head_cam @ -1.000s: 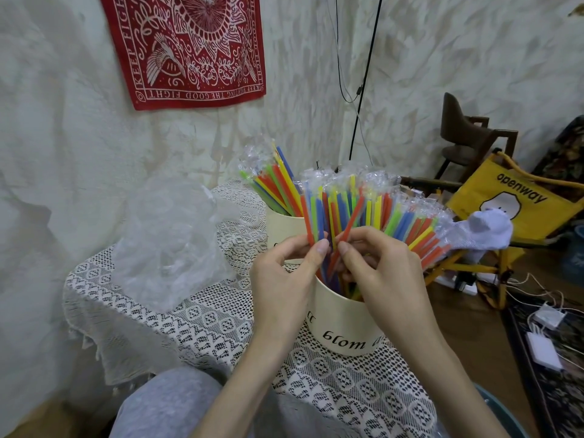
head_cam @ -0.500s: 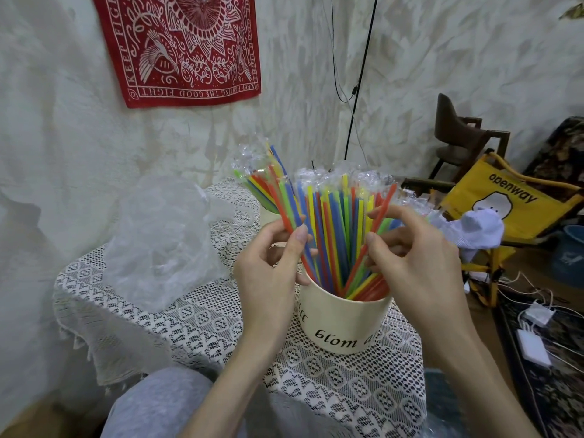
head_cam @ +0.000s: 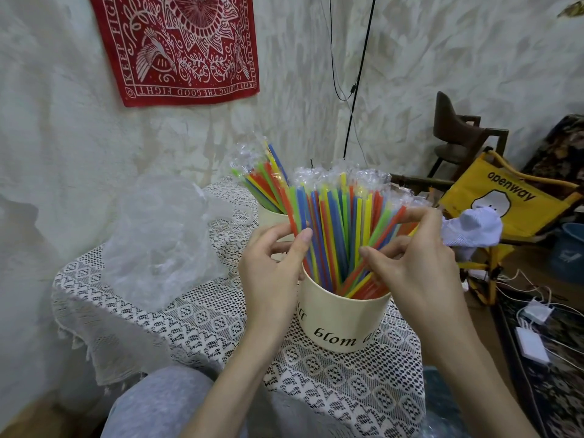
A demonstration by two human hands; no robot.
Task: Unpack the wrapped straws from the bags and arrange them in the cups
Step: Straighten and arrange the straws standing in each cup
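- Holding the bundle of wrapped straws (head_cam: 335,229) from both sides, the two hands are now further apart than a second ago, when their fingertips nearly met in front of it.
- The left hand (head_cam: 271,273) curls its fingers around the left edge of the bundle, with the thumb pressing on the front straws.
- The right hand (head_cam: 417,263) pinches some straws on the right side; half a second ago it was in almost the same place.
- The straws stand in the near cream cup (head_cam: 343,324), and they are now more upright and gathered; one second ago they spread out like a fan toward the right.
- The cup sits on the lace tabletop (head_cam: 202,324), in the same place as before.
- A second cup (head_cam: 271,213) with more straws stands just behind it.
- An empty clear plastic bag (head_cam: 161,238) lies at the left on the tabletop, not moved.
- A red cloth (head_cam: 177,45) hangs on the far wall.
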